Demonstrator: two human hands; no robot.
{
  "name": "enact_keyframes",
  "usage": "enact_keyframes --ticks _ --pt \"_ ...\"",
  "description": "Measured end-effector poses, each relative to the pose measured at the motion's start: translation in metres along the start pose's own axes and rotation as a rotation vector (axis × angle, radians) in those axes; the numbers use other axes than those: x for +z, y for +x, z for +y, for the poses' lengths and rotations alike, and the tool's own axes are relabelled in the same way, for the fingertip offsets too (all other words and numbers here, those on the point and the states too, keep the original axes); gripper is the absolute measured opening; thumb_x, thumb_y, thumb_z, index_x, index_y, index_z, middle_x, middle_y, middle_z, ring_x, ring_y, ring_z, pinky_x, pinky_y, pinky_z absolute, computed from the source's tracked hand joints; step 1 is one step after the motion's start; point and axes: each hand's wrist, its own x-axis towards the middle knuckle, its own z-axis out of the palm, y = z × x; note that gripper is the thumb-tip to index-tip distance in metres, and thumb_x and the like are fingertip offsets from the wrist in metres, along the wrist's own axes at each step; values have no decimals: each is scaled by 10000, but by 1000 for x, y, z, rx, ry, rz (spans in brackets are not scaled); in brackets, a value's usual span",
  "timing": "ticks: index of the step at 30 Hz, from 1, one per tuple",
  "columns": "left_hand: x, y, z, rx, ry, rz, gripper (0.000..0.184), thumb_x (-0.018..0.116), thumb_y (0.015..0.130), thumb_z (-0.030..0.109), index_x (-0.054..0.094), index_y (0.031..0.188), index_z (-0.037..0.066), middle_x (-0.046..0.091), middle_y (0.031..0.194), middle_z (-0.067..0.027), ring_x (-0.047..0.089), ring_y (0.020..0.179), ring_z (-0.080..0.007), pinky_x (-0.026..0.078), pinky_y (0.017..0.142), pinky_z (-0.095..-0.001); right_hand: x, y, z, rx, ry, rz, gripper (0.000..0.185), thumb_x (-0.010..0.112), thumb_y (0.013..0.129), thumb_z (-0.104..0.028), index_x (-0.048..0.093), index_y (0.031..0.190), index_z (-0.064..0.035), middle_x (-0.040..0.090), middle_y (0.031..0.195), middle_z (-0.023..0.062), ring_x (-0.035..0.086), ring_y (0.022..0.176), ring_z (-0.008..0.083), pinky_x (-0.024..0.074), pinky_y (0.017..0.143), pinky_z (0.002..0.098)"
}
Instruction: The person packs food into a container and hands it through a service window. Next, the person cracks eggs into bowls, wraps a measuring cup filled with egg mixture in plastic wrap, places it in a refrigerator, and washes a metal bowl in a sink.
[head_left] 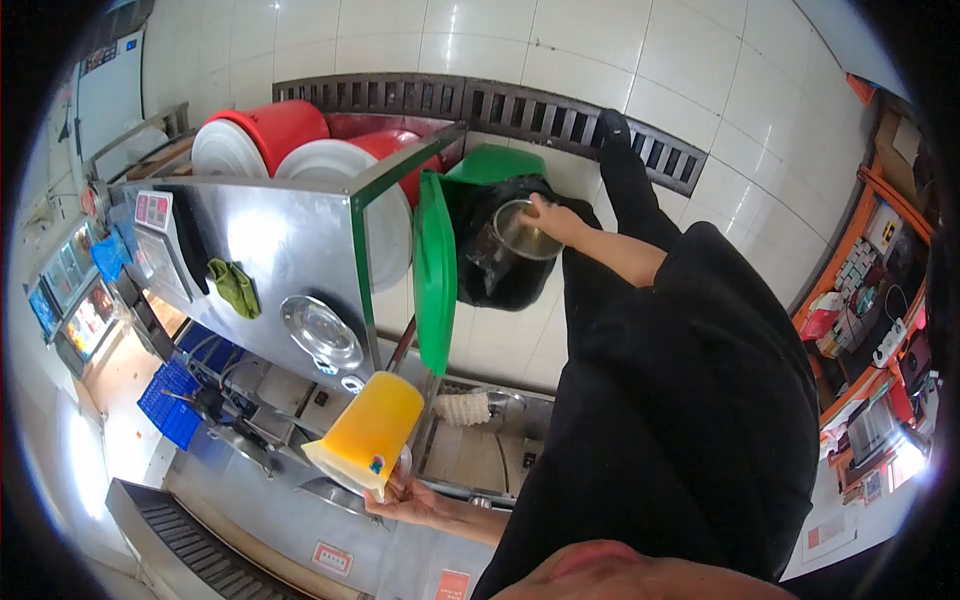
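Bright yellow pitcher point(378, 422), smooth-sided, round see-through container point(524, 236)

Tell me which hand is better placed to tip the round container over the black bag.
Probably the right: the right hand holds the round container over the black bag, whereas the left hand is occupied with the yellow jug, away from the bag.

Bright; glare on steel table point(310, 275), floor tiles point(580, 45); fisheye-bent edges, black corners.

A steel table point(300, 262) bears scale point(160, 245), green cloth point(234, 288), round metalware point(321, 330).
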Motion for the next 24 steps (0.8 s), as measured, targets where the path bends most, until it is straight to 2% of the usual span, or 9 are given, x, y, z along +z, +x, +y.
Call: enact_keyframes --ticks 4,6,8,9,13,16,19,22,24 --pt "-32 20 -6 -113 -102 -238 447 575 866 309 586 975 -125 656 815 -140 638 715 -184 554 774 -331 34 18 -23 246 -55 73 201 522 828 -85 567 995 16 432 1146 164 586 827 301 547 630 403" --pt "-15 16 -8 -8 9 183 397 591 860 314 588 858 -83 560 626 -71 577 609 -145 539 766 -329 34 26 -32 407 15 92 183 517 833 -93 589 963 14 443 1137 155 561 870 316 536 687 430" --pt "-53 28 -5 -62 -16 45 397 590 861 320 587 851 -77 549 614 -63 561 591 -137 530 762 -322 -2 35 -55 803 364 27 175 497 850 -104 618 875 19 461 1111 155 526 940 367 493 818 488" --pt "-66 33 -6 -112 -50 -104 397 589 863 326 586 844 -70 538 602 -55 546 572 -128 521 758 -314 7 38 -51 790 358 29 175 497 850 -104 618 875 19 461 1111 155 526 940 367 493 818 488" --pt "-79 36 -11 -48 -18 124 444 571 868 343 597 998 -81 660 800 -124 591 615 -149 519 750 -293 43 31 -30 411 227 86 301 456 877 -163 443 1133 -4 527 1012 283 545 932 479 461 819 520" --pt "-100 41 -14 -84 -66 0 447 572 870 330 584 1048 -79 670 888 -143 632 696 -184 531 780 -306 39 27 -40 868 532 -23 364 434 894 -209 332 1188 -20 540 1022 346 552 923 510 451 813 551" --pt "-105 43 -20 -62 -39 128 479 574 873 325 557 1107 -92 657 1030 -173 659 843 -221 534 828 -323 47 28 -42 922 544 -50 409 425 894 -218 299 1231 -21 539 1022 341 546 920 517 452 824 545" --pt "-144 51 -30 -122 -49 106 503 573 877 323 531 1147 -100 632 1110 -192 650 952 -241 535 843 -330 91 30 -22 810 445 27 292 508 821 -126 506 1072 24 503 1099 330 565 915 476 465 832 512" --pt "-148 50 -32 -123 -49 115 506 576 876 323 527 1149 -100 635 1100 -191 651 942 -241 539 836 -328 40 22 -45 574 140 -21 124 550 747 -26 632 815 37 487 1100 278 581 889 419 481 816 468"
